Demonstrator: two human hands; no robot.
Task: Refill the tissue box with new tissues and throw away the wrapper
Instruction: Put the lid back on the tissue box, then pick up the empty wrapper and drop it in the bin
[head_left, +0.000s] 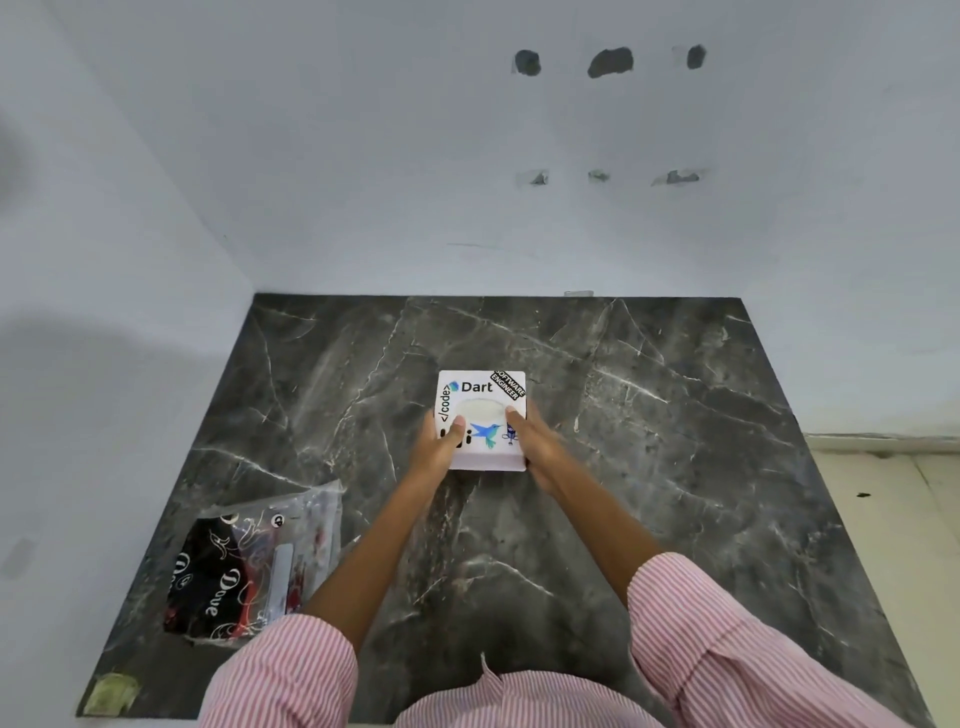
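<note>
White cardboard tissue box (481, 421) sits mid-counter (675, 415). Left hand (441, 444) and right hand (535, 441) clasp its sides, thumbs at oval opening. Keep grip even, avoid crushing walls. Wrapper (254, 566) lies near left, awaiting disposal.

Pink-and-white striped sleeves (727, 634)

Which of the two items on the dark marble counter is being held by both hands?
The white square tissue box with stickers, gripped by the left hand and right hand. The clear plastic Dove wrapper lies untouched, near-left.
</note>
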